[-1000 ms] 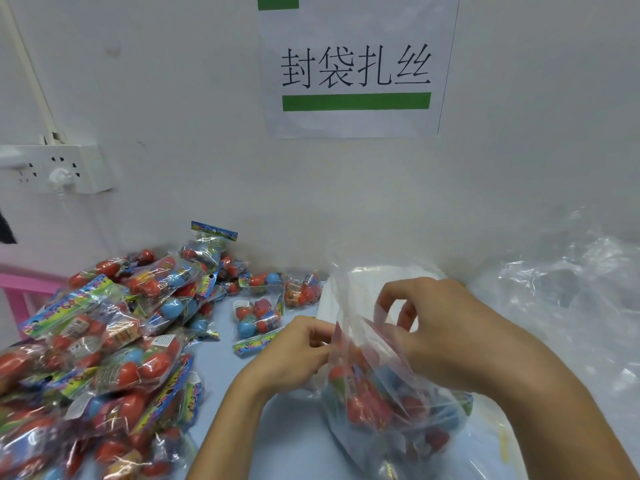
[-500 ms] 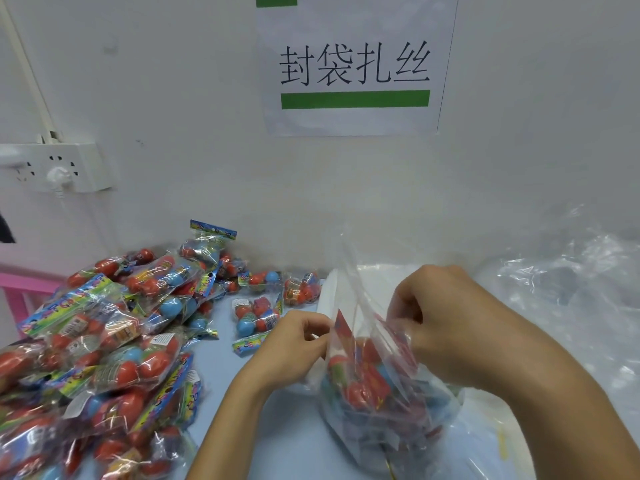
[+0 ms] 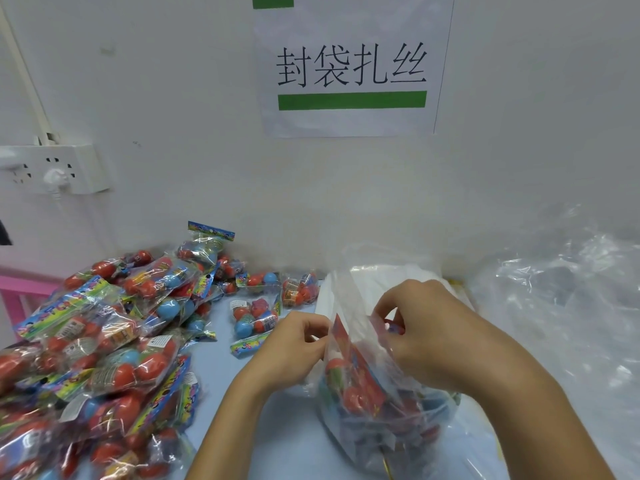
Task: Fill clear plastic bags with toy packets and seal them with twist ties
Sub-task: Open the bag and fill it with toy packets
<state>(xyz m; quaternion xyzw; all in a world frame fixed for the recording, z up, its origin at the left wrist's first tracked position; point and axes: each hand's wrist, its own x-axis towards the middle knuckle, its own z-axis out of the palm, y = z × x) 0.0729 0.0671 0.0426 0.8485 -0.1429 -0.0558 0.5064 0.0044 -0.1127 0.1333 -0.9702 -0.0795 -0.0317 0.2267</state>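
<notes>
A clear plastic bag [image 3: 377, 407] stands on the blue table, stuffed with toy packets of red and blue balls. My left hand [image 3: 294, 348] pinches the bag's left edge near its mouth. At the right side of the mouth my right hand [image 3: 429, 334] grips the plastic, its fingers curled into the opening. A red packet header sticks up between my hands. The bag's upper part stands loose and open above them. No twist tie shows.
A large heap of toy packets [image 3: 104, 344] covers the table's left side, with a few loose packets [image 3: 256, 320] near the wall. Crumpled clear plastic bags [image 3: 561, 306] pile up at the right. A wall socket [image 3: 55, 168] and a paper sign [image 3: 349, 64] hang on the wall.
Both hands have kept hold of the bag's mouth. My right hand closed from spread fingers to a curled grip and shifted slightly; the bag's contents settled lower.
</notes>
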